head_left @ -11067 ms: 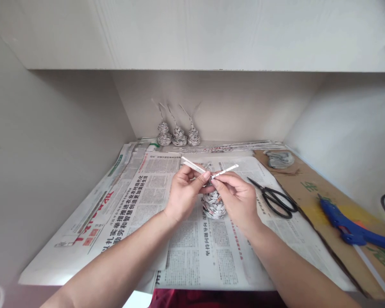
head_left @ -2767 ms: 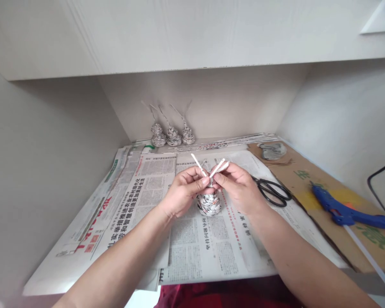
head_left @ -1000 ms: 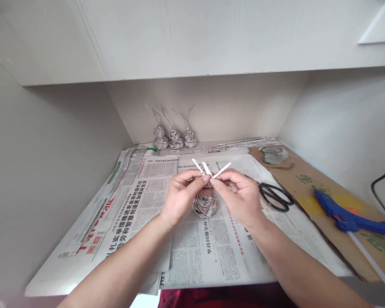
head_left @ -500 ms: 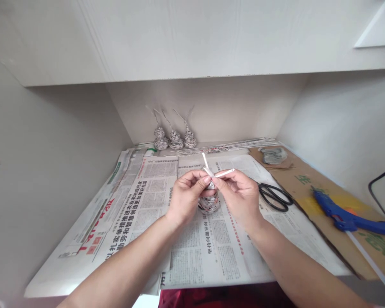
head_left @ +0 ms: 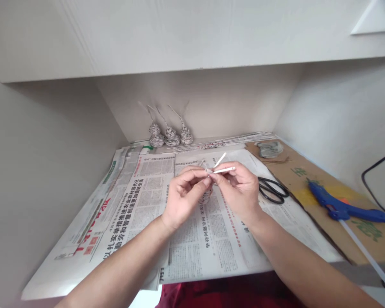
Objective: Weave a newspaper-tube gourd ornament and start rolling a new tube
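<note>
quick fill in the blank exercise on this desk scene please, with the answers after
1. The left hand and right hand hold paper strips coloured ____.
2. The scissors lie on newspaper, nearer the ____ hand.
3. At the back stand ____ gourd-shaped woven pieces.
4. The glue gun has a mostly ____ body.

Missing words: white; right; three; blue

Paper strips (head_left: 225, 170) lie at the grip, where the left hand (head_left: 186, 192) and right hand (head_left: 240, 186) meet; the woven piece (head_left: 206, 197) is just below, over newspaper sheets (head_left: 205, 261). Behind the grip and leftward stand three woven gourds (head_left: 171, 139) — paper rods (head_left: 224, 143) straight behind. To the right, beside the right hand, lie scissors (head_left: 272, 191); farther right, a glue gun (head_left: 343, 209) on cardboard (head_left: 349, 248).
</note>
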Demonstrator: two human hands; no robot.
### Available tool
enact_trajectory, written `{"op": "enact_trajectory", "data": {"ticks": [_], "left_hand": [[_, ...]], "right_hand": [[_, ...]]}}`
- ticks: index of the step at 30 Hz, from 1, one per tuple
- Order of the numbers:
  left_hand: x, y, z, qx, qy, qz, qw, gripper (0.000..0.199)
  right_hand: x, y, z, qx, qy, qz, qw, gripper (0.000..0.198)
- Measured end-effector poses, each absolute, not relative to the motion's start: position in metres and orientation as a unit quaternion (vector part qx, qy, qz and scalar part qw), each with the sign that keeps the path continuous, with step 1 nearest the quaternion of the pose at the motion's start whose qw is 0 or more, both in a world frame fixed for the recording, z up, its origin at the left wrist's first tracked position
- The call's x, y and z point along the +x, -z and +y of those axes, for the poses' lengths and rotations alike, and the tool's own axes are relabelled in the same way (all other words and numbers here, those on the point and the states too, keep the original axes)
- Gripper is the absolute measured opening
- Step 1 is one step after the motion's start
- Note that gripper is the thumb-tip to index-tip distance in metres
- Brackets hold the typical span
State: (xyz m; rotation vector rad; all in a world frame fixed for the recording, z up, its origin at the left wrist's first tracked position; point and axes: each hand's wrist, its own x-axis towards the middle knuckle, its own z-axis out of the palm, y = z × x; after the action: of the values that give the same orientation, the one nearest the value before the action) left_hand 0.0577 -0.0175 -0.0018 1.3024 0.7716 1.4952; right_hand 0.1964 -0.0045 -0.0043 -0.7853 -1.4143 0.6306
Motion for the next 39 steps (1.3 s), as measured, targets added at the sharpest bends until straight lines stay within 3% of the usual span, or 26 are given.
{"op": "enact_trajectory", "data": {"ticks": [5,11,18,23,29,35,39], "left_hand": [[0.056,0.002,-0.014,0.55,-0.613,0.335,0.458,0.006],[0.055,0.0,-0.012,0.541,-0.613,0.352,0.456,0.013],[0.042,-0.002,0.0,0.517,-0.681,0.345,0.388,0.011],[0.046,0.0,0.0,0.536,-0.66,0.36,0.383,0.014],[0.054,0.002,-0.009,0.562,-0.635,0.368,0.383,0.011],[0.056,0.005,-0.012,0.619,-0.634,0.383,0.259,0.004],[0.056,0.007,-0.014,0.636,-0.626,0.382,0.238,0.005]], "right_hand": [[0.199,0.001,-0.007,-0.352,-0.266,-0.649,0.619,0.008],[0.204,-0.004,-0.006,-0.329,-0.321,-0.673,0.58,0.009],[0.222,-0.011,0.008,-0.367,-0.313,-0.599,0.639,0.018],[0.214,-0.005,0.005,-0.349,-0.376,-0.63,0.583,0.023],[0.199,-0.003,-0.004,-0.328,-0.42,-0.606,0.59,0.013],[0.196,-0.001,-0.008,-0.355,-0.411,-0.589,0.598,0.011],[0.194,0.002,-0.012,-0.369,-0.367,-0.596,0.611,0.008]]}}
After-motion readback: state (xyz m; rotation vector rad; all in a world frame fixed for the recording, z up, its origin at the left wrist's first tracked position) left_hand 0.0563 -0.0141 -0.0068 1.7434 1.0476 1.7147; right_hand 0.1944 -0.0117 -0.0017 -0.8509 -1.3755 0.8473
